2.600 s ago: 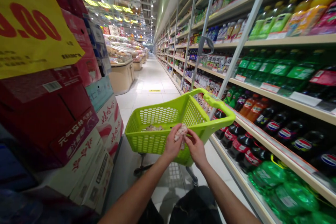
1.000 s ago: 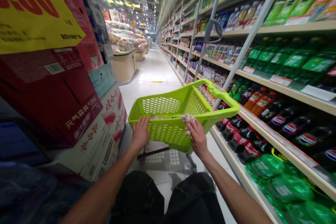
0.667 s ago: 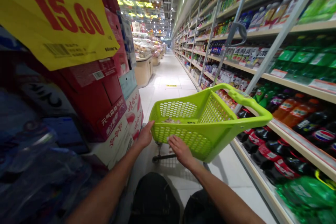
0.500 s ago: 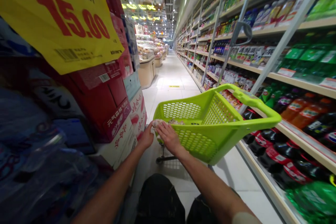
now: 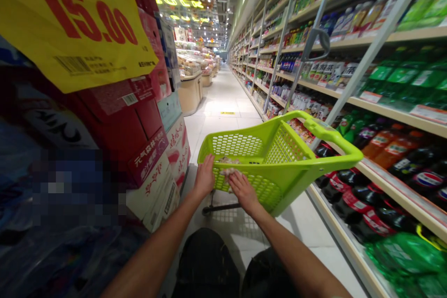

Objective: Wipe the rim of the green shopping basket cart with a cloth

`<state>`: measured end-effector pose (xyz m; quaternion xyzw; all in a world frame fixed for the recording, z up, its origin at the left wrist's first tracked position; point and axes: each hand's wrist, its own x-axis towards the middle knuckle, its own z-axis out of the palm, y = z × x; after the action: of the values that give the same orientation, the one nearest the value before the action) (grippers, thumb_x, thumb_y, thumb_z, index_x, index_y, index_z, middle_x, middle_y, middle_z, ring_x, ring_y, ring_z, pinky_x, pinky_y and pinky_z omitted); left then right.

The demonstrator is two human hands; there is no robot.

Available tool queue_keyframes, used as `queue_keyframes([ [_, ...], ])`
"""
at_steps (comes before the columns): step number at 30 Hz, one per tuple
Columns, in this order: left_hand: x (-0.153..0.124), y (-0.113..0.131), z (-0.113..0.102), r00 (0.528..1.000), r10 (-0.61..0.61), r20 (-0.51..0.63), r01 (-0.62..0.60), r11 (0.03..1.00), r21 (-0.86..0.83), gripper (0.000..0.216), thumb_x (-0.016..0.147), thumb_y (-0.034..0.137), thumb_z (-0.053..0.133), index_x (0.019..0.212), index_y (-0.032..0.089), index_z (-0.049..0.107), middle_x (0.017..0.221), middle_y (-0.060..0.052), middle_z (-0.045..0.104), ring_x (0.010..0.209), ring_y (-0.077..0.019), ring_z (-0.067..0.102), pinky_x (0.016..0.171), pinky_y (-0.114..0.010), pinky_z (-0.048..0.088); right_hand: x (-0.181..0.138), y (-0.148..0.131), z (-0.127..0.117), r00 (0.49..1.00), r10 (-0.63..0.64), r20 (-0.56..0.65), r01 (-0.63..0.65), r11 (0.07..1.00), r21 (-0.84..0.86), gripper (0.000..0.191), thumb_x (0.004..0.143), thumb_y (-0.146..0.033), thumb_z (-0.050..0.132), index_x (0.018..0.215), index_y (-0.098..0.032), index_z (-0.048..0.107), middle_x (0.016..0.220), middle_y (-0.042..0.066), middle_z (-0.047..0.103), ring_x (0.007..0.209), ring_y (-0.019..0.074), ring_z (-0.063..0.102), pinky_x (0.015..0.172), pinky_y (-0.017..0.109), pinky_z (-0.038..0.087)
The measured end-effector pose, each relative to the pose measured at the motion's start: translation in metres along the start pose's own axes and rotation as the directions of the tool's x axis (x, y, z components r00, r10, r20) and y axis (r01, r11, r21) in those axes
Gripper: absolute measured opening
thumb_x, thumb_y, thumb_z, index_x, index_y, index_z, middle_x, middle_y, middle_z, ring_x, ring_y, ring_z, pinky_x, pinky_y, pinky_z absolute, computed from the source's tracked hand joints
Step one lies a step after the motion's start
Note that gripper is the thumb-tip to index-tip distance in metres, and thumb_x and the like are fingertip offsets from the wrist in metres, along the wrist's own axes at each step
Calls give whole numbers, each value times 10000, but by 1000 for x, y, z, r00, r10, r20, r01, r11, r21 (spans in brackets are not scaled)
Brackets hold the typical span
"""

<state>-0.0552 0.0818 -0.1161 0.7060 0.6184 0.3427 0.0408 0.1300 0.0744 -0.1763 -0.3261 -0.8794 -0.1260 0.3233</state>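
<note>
Cart on tiles, cloth under your flat right hand
Left hand at rim, grip unclear; cartons nine o'clock, bottles three.

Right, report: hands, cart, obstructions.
Left hand at near rim of green cart, grip unclear. Right hand holding pale cloth at its near side. Tight sides: stacked cartons left, drink shelves right.

R hand, rag shifted off L hand.
</note>
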Motion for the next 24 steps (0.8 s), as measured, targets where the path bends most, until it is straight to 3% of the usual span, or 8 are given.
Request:
queue_keyframes([
  [2,-4,9,2,997,12,78,-18,997,79,634,639,-27,328,1260,78,399,1355,-144,392,1280,-224,307,1049,-466,251,-23,4,2,997,-47,58,47,999,-2,348,843,-64,403,1131,-176,564,1137,91,607,1207,198,426,970,413,388],
  [4,-8,15,3,992,9,123,-26,991,134,635,650,-29,325,1266,108,396,1358,-129,394,1284,-221,301,1042,-488,240,-33,6,-6,998,-47,30,46,999,19,356,839,-59,404,1138,-177,560,1142,90,604,1215,192,416,971,409,387],
  [9,-10,37,6,985,39,169,-77,972,221,634,678,-15,325,1299,108,352,1389,-132,340,1305,-224,256,1053,-483,208,-14,23,-39,984,122,-126,-117,992,48,402,861,-85,357,1209,-224,503,1284,59,491,1301,190,264,1036,463,286],
  [13,-13,59,17,959,110,261,-177,952,250,653,676,-21,309,1314,119,333,1417,-112,288,1322,-219,212,1058,-505,164,-43,28,-35,995,102,12,-102,995,22,361,857,-75,369,1136,-192,565,1166,71,592,1228,187,397,982,421,379],
  [16,-17,67,24,961,104,255,-174,947,271,663,676,-20,308,1326,113,311,1423,-117,270,1325,-220,200,1054,-518,158,-61,28,-39,996,82,24,-82,997,1,373,855,-65,354,1138,-185,565,1143,83,605,1206,186,427,955,407,414],
  [21,-14,80,34,967,124,223,-182,947,265,681,695,-6,302,1357,142,247,1426,-116,263,1325,-219,200,1053,-525,151,-45,46,-68,967,187,-175,-191,982,-4,400,860,-81,353,1202,-212,513,1262,77,510,1287,199,292,1024,479,313],
  [24,-13,90,40,963,128,236,-191,945,267,673,702,-11,280,1356,144,254,1425,-117,264,1327,-226,192,1047,-544,147,-59,51,-65,981,138,-135,-144,989,-39,372,862,-84,364,1161,-206,550,1190,74,574,1249,191,365,990,438,377],
])
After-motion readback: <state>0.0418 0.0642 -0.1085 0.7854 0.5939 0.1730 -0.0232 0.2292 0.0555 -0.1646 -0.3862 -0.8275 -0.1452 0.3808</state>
